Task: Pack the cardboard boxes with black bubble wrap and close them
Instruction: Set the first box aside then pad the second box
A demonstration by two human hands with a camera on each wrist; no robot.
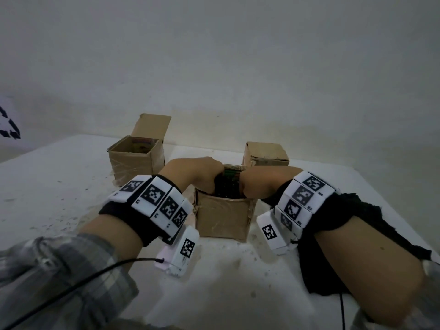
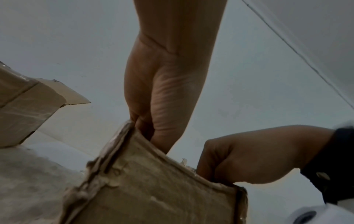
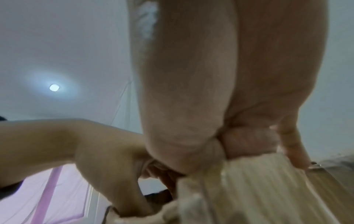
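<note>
A small taped cardboard box (image 1: pixel 222 216) stands open-topped in the middle of the white table. Black bubble wrap (image 1: pixel 226 188) fills its opening, next to a green printed edge at the far wall. My left hand (image 1: pixel 202 170) reaches in from the left, fingers curled down over the wrap. From the right, my right hand (image 1: pixel 254 184) digs in too, fingers curled inside the box's right wall. The left wrist view shows the left hand (image 2: pixel 162 98) and the right hand (image 2: pixel 249 156) sunk behind the box's rim (image 2: pixel 153 189). All fingertips are hidden inside.
An open box (image 1: pixel 135 158) with its flap up stands at the back left; a closed box (image 1: pixel 265 154) is at the back right. More black bubble wrap (image 1: pixel 362 225) lies under my right forearm. Crumbs litter the table (image 1: pixel 59 186).
</note>
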